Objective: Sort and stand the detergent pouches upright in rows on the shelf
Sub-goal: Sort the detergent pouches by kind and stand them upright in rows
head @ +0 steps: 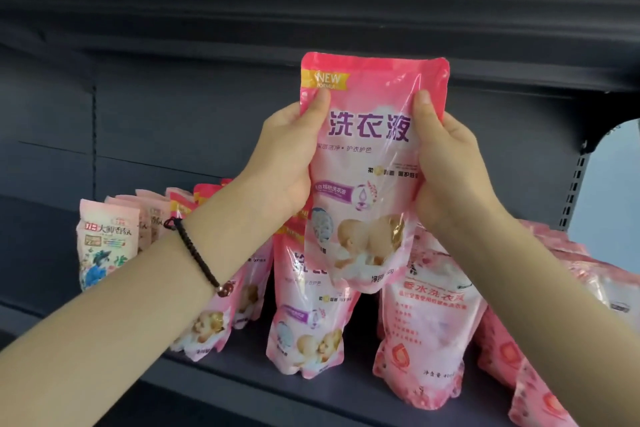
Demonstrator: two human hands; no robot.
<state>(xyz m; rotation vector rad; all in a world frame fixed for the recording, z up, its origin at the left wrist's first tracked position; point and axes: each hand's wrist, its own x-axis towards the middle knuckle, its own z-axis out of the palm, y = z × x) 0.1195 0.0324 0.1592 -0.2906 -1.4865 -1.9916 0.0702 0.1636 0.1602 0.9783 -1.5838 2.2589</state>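
left hand (287, 156), right hand (446, 166): clasped on pink pouch (370, 149), aloft. placing step; likely needs lowering upright toward matching row (306, 322), 7 o'clock.

I hold one pouch (370, 163) upright between my left hand (284, 163) and right hand (450, 177), above standing pouches (304, 322) on the shelf (256, 374); other bags (104, 239) stand far left.

The fingers of the left hand (284, 163) and right hand (446, 170) are hidden behind the held pouch (370, 163). This pouch covers the top of the standing pouch (304, 322) at 6 o'clock. At 5 o'clock the corner pouch (540, 404) is cut by the lower edge.
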